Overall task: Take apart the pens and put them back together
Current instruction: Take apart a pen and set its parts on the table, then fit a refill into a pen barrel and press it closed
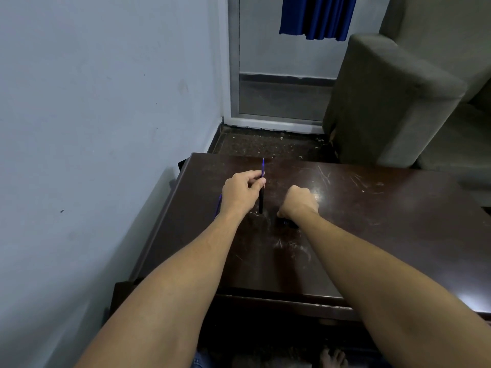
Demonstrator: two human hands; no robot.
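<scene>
My left hand [243, 193] pinches a thin pen [262, 189] with a blue tip pointing away and a dark barrel running back toward me, held just above the dark wooden table [372, 235]. A second blue pen [218, 205] lies on the table under my left wrist, mostly hidden. My right hand [299, 203] is closed into a fist beside the first pen, knuckles up, resting on a small dark piece [288, 223] that shows below the wrist; what it is I cannot tell.
The scratched table stands against a pale wall [93, 128] on the left. A grey upholstered sofa [398, 102] sits beyond the far right corner. Past the table's far edge are a dirty floor [265, 142] and a glass door [279, 75].
</scene>
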